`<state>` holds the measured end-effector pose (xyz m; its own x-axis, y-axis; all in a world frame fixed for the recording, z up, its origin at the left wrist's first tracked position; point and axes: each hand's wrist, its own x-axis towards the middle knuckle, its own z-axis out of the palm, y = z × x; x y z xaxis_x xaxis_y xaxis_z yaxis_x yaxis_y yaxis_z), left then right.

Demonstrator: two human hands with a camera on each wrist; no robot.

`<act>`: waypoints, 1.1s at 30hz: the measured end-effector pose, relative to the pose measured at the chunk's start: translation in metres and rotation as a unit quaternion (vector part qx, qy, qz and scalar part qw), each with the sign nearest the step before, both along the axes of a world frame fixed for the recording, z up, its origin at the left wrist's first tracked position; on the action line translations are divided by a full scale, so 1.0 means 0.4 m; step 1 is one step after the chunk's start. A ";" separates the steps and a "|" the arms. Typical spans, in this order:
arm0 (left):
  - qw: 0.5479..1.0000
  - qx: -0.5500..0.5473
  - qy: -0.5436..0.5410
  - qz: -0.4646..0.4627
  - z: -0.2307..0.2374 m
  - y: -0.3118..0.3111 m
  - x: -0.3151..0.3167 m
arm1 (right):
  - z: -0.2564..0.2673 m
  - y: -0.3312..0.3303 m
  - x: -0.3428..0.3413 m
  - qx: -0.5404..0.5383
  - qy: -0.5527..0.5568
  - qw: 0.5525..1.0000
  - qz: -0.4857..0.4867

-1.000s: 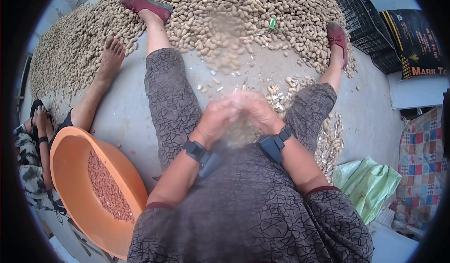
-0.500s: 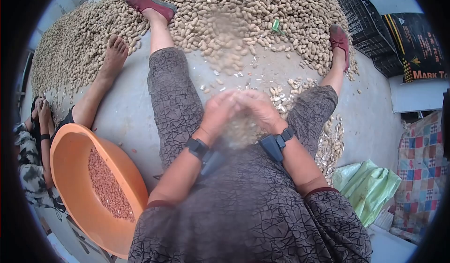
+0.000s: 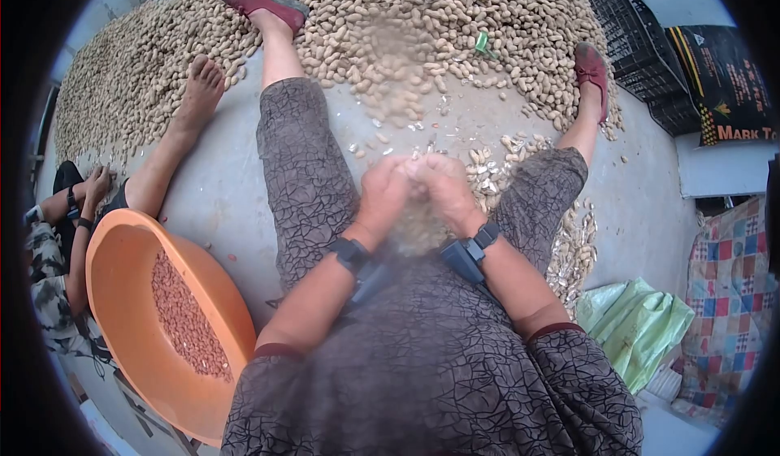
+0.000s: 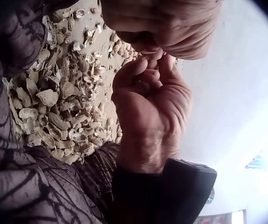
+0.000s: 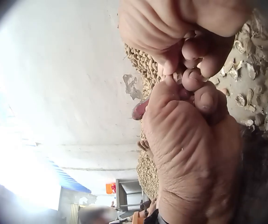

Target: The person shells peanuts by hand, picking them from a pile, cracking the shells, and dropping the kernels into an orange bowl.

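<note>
Both hands meet fingertip to fingertip above the lap. The left hand (image 3: 382,198) and right hand (image 3: 448,194) have curled fingers, pinching something small between them, apparently a peanut, mostly hidden. The right wrist view shows the left hand (image 5: 190,154) below and the right hand (image 5: 185,21) above, with a small reddish bit (image 5: 184,92) between the fingers. Over in the left wrist view, the left hand (image 4: 162,25) is above the right hand (image 4: 148,105). Broken shells (image 4: 59,116) lie on the floor beside the hands.
A large peanut heap (image 3: 390,9) spreads across the back. At left stands an orange basin (image 3: 118,285) with reddish kernels (image 3: 187,318), near another person's leg (image 3: 171,135). To the right are a black crate (image 3: 642,58), a printed sack (image 3: 723,82) and a green bag (image 3: 634,326).
The hands stay together, their fingers shifting slightly and looking less blurred. At far left, the other person's hands have moved a little.
</note>
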<state>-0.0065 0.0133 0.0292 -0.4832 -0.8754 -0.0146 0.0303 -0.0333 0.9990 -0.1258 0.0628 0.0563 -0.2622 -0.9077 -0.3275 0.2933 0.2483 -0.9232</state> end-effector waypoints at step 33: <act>0.900 0.375 0.223 -0.006 -0.015 -0.034 0.012 | 0.035 0.012 0.038 -0.230 0.430 0.872 -0.036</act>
